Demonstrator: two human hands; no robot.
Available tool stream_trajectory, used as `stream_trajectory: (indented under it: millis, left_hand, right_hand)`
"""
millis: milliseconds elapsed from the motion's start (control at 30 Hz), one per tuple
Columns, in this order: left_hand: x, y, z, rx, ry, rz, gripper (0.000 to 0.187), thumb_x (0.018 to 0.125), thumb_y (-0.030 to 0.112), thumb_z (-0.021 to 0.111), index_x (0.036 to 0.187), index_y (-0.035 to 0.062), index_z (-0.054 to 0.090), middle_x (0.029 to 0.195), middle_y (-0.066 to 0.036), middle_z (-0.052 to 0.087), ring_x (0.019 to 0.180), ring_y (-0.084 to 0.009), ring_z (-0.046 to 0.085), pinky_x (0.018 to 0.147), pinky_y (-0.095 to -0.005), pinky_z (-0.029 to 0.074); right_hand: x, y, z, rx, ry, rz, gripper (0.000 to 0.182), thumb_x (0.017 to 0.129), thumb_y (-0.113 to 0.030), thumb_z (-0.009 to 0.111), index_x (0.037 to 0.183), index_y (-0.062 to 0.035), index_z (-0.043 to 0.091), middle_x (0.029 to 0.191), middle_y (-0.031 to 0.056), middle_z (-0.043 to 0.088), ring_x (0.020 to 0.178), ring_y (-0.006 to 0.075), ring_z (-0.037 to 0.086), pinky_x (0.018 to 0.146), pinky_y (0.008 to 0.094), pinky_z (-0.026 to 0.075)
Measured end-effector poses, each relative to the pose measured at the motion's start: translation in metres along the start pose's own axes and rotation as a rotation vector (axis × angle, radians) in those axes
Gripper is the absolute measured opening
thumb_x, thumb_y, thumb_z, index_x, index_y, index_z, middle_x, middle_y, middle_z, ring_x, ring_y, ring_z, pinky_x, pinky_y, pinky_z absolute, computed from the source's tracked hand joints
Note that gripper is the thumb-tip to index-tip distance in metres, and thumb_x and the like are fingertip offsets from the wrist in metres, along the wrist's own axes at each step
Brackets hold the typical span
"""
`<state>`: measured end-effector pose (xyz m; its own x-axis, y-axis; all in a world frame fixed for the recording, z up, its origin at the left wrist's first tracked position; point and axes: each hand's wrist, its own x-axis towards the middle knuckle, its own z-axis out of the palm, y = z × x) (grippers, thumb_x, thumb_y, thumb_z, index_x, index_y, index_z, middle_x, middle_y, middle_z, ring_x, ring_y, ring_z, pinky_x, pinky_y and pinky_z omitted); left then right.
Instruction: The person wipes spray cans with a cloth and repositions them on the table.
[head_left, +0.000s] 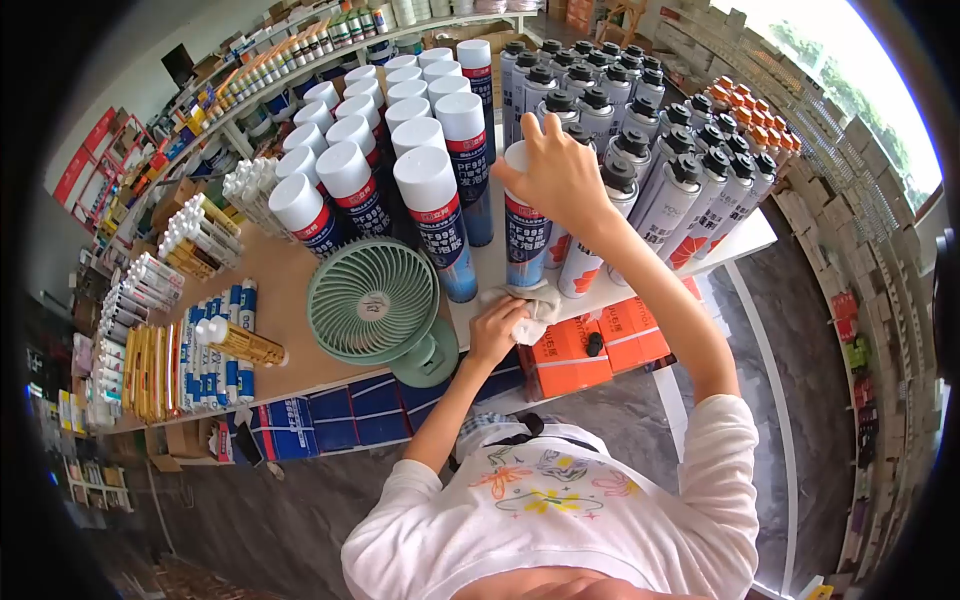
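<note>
My left hand (pixel 494 331) is closed on a crumpled whitish cloth (pixel 538 305) at the front edge of the table, against the base of a foam sealant can (pixel 526 243). That can stands upright, with a blue body and a white cap. Over its cap, my right hand (pixel 553 178) has the thumb on the left side and the fingers reaching around the far side, hiding most of the cap. Left of it are rows of matching white-capped cans (pixel 432 195). To the right stand grey cans with black tops (pixel 672 190), several close to my right forearm.
A green fan (pixel 373 305) stands left of the cans on the table (pixel 285 375). Sealant tubes (pixel 245 340) line the table's left part. Orange boxes (pixel 570 365) and blue boxes (pixel 365 410) sit below the front edge. Orange-topped cans (pixel 755 120) stand at the far right.
</note>
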<state>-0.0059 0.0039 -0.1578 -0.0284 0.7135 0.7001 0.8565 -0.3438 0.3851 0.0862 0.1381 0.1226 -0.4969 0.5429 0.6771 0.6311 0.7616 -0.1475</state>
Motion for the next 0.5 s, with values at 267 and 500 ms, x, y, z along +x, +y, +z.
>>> stream_trajectory:
  millis: [267, 500]
  left_hand:
    - [0.006, 0.033, -0.039, -0.058, -0.072, 0.005, 0.016, 0.071, 0.011, 0.076, 0.086, 0.0132, 0.071, 0.107, -0.002, 0.072, 0.104, -0.0231, 0.069, 0.079, -0.0362, 0.057]
    - [-0.001, 0.049, -0.055, -0.069, -0.030, -0.027, 0.016, 0.069, 0.014, 0.078, 0.084, 0.0124, 0.072, 0.106, -0.004, 0.073, 0.103, -0.0257, 0.070, 0.081, -0.0369, 0.057]
  right_hand:
    - [-0.001, 0.008, 0.012, -0.088, 0.030, -0.056, 0.065, 0.081, -0.057, 0.068, 0.105, 0.0021, 0.057, 0.090, 0.0219, 0.065, 0.067, 0.0369, 0.071, 0.052, 0.0440, 0.057]
    - [0.001, -0.013, -0.023, 0.015, -0.202, 0.125, 0.078, 0.085, -0.049, 0.067, 0.135, 0.0070, 0.046, 0.129, 0.0328, 0.054, 0.103, 0.0466, 0.065, 0.085, 0.0496, 0.055]
